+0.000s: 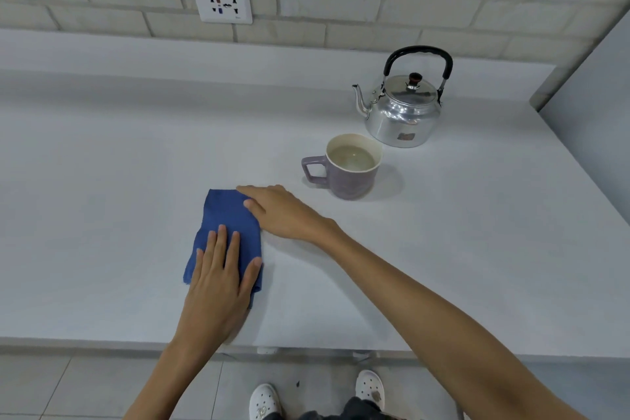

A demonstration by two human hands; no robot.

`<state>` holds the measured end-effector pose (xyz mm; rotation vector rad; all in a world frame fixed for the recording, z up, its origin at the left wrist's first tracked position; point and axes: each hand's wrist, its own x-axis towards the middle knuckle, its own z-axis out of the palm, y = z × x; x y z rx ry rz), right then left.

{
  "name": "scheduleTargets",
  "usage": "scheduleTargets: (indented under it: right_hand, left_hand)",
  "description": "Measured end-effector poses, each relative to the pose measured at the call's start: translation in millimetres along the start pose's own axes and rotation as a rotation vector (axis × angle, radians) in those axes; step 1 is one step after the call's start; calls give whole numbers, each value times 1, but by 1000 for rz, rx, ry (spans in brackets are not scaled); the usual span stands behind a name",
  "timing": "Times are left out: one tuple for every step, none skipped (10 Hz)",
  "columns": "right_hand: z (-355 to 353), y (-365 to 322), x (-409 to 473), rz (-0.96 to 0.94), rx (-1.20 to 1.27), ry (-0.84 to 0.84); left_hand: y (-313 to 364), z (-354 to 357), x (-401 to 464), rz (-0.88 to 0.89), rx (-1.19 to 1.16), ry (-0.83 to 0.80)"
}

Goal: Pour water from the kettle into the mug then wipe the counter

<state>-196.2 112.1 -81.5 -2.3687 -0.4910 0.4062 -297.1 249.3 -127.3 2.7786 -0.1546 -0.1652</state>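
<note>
A folded blue cloth (226,218) lies flat on the light grey counter (102,181). My left hand (220,278) presses on the cloth's near half, fingers spread and flat. At the cloth's far right corner rests my right hand (278,211), palm down, its fingers on that edge of the fabric. A purple mug (347,169) filled with water stands upright just right of my right hand, handle pointing left. Behind it sits a shiny metal kettle (400,112) with a black handle, spout facing left, lid on.
A white wall socket (223,3) is set in the brick wall behind the counter. A grey panel (593,112) bounds the counter on the right. The counter's front edge (102,343) runs close to my body, with floor tiles and my white shoes below.
</note>
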Motion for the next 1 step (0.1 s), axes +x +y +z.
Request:
scheduleTargets:
  right_hand:
    - [-26,8,-24,-7,63,125]
  left_hand:
    - [17,-7,11,19,-118,74]
